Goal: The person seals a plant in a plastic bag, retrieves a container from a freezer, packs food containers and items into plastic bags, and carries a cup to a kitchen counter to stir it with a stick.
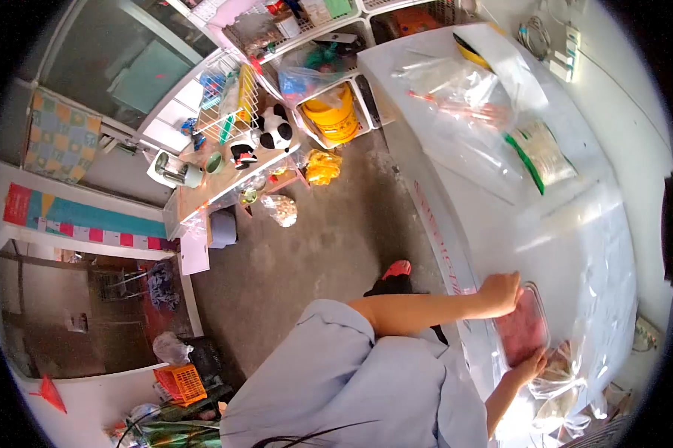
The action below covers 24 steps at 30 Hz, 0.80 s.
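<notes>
A flat, rectangular, reddish-pink pack with a clear rim (522,326) is set near the edge of a smooth white worktop (486,224), between two bare hands. At its upper corner the left hand (500,294) is held with the fingers curled in tightly; whether any film or rim is pinched there cannot be told. At the lower edge the right hand (530,366) is rested with its fingers partly bent against the rim; the firmness of the hold is not shown. The step in hand is judged to be the handling of the pack's edges; for any further move, steady support from both sides would be called for. Beside the right hand, a crumpled clear plastic bag (559,384) is seen; farther off, a green-edged packet with pale contents (542,155) is laid.
</notes>
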Motion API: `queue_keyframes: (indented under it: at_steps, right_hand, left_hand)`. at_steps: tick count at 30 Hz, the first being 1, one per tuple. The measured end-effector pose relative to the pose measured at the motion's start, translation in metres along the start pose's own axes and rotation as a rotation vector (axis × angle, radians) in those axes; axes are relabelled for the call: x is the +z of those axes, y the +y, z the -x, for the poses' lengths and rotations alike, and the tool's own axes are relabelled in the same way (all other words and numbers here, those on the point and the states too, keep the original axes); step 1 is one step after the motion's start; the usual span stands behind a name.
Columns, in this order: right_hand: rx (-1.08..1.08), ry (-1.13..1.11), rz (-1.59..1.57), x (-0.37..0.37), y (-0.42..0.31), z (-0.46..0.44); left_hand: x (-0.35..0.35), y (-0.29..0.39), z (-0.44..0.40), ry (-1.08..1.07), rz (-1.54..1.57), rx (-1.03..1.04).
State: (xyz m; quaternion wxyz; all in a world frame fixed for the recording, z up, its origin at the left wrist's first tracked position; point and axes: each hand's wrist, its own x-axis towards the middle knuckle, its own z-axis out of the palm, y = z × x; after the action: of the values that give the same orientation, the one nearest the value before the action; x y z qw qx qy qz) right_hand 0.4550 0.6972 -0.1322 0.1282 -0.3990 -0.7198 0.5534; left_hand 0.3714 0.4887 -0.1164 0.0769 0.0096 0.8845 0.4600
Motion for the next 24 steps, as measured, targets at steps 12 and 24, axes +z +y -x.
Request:
queue_keyframes:
  at_steps: [12, 24]
  right_hand:
    - [-0.021, -0.248, -0.111, -0.006, -0.004, -0.004]
    - [0.075, -0.542, -0.525, -0.044, 0.0, -0.01]
  left_hand:
    - [0.053, -0.016, 0.001, 0.27, 0.093, -0.112]
    - [0.009, 0.012, 0.04, 0.088, 0.539, -0.153]
